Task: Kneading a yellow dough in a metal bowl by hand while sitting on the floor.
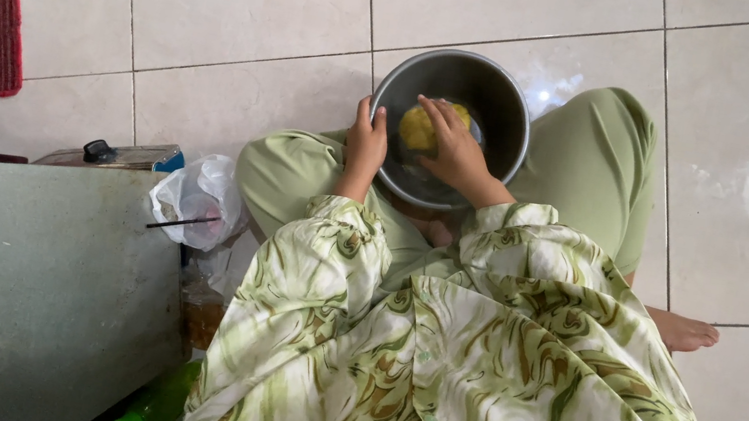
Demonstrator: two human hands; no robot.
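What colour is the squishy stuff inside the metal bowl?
Yellow. The dough in the metal bowl shows in the head view, under the right hand.
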